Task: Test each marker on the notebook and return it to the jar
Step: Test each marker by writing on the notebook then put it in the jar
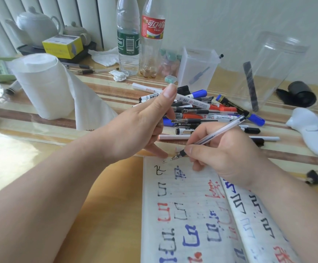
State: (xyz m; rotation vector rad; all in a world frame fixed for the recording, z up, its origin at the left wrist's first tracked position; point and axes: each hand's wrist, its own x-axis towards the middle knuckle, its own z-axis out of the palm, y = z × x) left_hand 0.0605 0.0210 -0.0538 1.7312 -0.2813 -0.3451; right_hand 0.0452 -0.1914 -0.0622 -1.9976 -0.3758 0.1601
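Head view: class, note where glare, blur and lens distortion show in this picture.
Head view: strong glare whitens the glossy table at left; head view: wide-angle bending seems to lean the clear jar outward; head view: the teapot at the back is soft, the clear pen in the right hand sharper.

Home table (107, 90) with teapot (35, 25), bottles (128, 35)

Two teapots (36, 25), two upright bottles (128, 35), two clear jars (273, 54), one paper roll (44, 86), one notebook (196, 186), one pen (217, 133), markers (201, 105) uncountably heaped.
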